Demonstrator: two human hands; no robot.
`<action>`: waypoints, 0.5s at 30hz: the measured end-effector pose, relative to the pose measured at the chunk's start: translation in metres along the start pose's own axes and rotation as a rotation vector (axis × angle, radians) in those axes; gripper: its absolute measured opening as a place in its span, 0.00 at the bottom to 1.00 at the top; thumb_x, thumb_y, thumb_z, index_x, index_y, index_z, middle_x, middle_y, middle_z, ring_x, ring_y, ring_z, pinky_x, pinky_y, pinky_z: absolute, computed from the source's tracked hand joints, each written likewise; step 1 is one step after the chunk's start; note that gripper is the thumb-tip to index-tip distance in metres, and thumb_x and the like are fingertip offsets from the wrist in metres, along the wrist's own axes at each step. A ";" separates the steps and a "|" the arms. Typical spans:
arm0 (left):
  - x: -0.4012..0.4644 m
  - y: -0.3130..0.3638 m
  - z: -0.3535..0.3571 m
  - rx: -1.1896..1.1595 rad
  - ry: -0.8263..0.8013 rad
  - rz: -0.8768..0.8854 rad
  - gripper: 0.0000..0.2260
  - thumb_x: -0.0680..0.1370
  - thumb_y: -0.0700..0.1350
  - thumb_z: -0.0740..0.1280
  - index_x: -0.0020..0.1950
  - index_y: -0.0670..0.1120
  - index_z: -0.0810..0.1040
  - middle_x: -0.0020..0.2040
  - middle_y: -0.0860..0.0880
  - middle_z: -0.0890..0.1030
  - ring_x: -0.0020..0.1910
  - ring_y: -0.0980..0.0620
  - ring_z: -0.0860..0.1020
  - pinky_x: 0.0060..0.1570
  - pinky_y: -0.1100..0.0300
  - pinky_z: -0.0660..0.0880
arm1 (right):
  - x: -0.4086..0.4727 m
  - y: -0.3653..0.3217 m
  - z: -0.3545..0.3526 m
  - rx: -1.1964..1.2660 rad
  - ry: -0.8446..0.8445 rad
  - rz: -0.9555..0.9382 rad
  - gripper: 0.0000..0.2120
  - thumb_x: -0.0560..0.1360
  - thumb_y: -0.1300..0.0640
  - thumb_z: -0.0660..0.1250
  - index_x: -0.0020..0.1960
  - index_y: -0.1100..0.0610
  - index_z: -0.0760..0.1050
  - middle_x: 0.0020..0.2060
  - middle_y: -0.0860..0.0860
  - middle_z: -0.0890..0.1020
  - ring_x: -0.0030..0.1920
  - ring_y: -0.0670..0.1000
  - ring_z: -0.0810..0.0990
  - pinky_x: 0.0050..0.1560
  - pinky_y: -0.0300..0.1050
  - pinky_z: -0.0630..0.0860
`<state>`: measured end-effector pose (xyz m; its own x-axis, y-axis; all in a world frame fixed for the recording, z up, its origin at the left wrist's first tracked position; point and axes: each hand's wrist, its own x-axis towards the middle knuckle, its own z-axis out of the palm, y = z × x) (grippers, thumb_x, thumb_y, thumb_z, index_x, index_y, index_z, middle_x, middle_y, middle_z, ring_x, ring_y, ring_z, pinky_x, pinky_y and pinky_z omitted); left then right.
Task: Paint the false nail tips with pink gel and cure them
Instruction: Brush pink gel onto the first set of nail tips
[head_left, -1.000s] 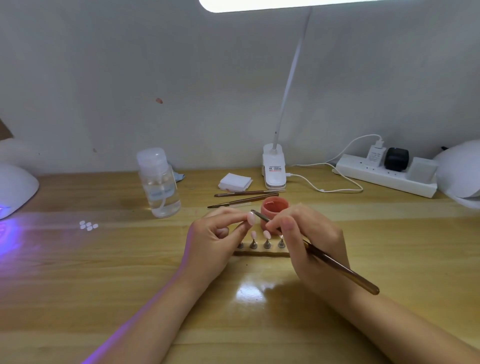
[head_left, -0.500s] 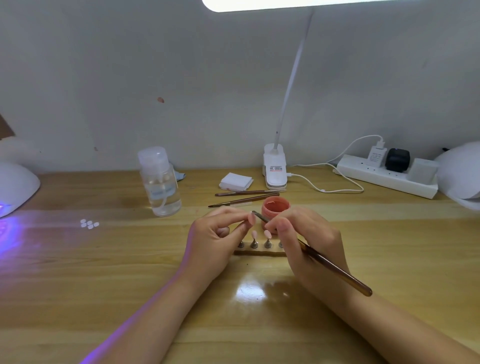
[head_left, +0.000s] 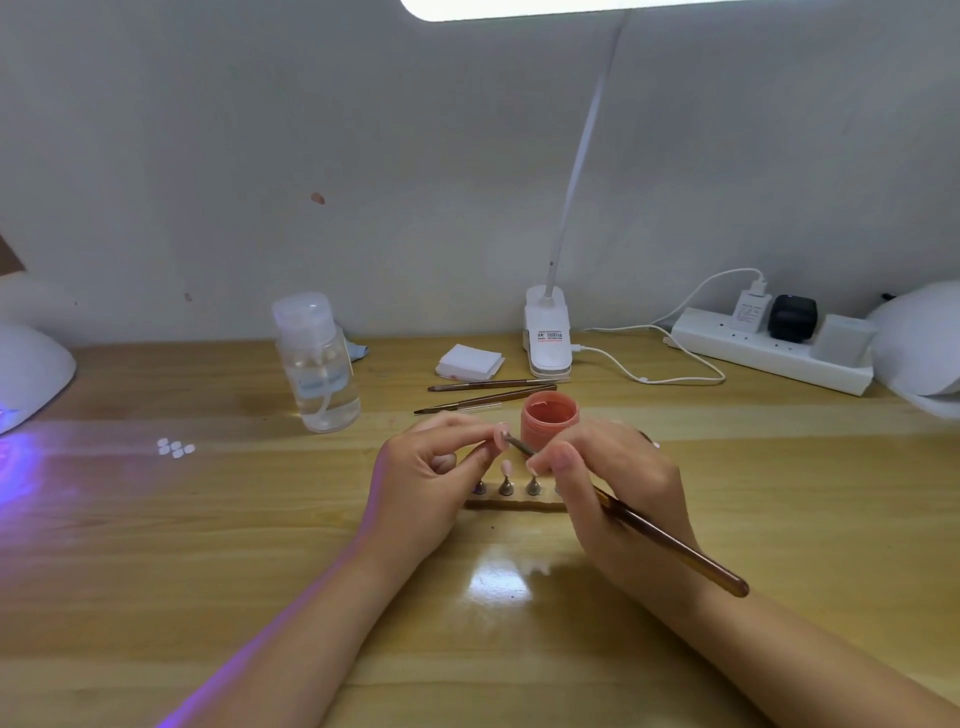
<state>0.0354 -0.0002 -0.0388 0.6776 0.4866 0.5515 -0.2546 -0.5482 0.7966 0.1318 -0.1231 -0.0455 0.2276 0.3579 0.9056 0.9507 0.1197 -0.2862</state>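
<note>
- The left hand (head_left: 426, 475) pinches a small stand bearing a pale pink false nail tip (head_left: 501, 435) between thumb and curled fingers, raised above the long wooden table (head_left: 208, 545).
- The right hand (head_left: 613, 483) grips a long brown-handled gel brush (head_left: 670, 540) like a pen; its bristle end touches the held nail tip, and its handle runs back to the near right.
- Below and between the hands lies a narrow wooden holder strip (head_left: 514, 503) with small metal stands; two of them carry pink-painted nail tips (head_left: 506, 467), and the right end of the strip is hidden by the right hand.
- Just beyond the hands stands an open round pot of pink gel (head_left: 549, 418).
- Farther off lie two spare brown brushes (head_left: 488, 392), a stack of white wipe pads (head_left: 470, 360) and the white clip base of a desk lamp (head_left: 548, 338).
- To the far left stands a clear plastic pump bottle of liquid (head_left: 317, 364); nearer left lies a cluster of small white nail tips (head_left: 175, 448).
- A white curing lamp (head_left: 31, 374) glowing violet sits at the left edge, and a white power strip with plugs (head_left: 774, 345) lies at the far right.
</note>
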 end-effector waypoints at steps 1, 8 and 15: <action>0.000 0.000 0.000 -0.001 0.003 -0.002 0.09 0.71 0.32 0.69 0.45 0.45 0.82 0.42 0.50 0.81 0.21 0.65 0.69 0.24 0.77 0.63 | -0.001 -0.001 -0.002 0.014 0.003 -0.009 0.24 0.80 0.54 0.53 0.33 0.62 0.78 0.28 0.53 0.79 0.31 0.52 0.78 0.37 0.47 0.71; 0.000 0.000 0.000 0.004 0.004 -0.026 0.09 0.72 0.34 0.69 0.44 0.47 0.83 0.43 0.52 0.81 0.21 0.64 0.68 0.24 0.75 0.62 | 0.001 0.000 -0.001 0.048 0.027 0.034 0.21 0.79 0.55 0.55 0.35 0.64 0.78 0.30 0.53 0.80 0.36 0.50 0.79 0.38 0.48 0.75; -0.001 0.001 0.001 -0.026 -0.001 -0.025 0.09 0.72 0.31 0.68 0.46 0.44 0.82 0.43 0.49 0.81 0.25 0.68 0.72 0.26 0.77 0.65 | 0.000 -0.003 -0.003 0.065 0.011 0.057 0.21 0.79 0.55 0.55 0.34 0.61 0.78 0.28 0.50 0.79 0.32 0.46 0.76 0.37 0.42 0.72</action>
<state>0.0350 -0.0017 -0.0382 0.6844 0.4992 0.5314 -0.2554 -0.5185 0.8160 0.1293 -0.1261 -0.0440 0.2838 0.3556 0.8905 0.9204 0.1595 -0.3570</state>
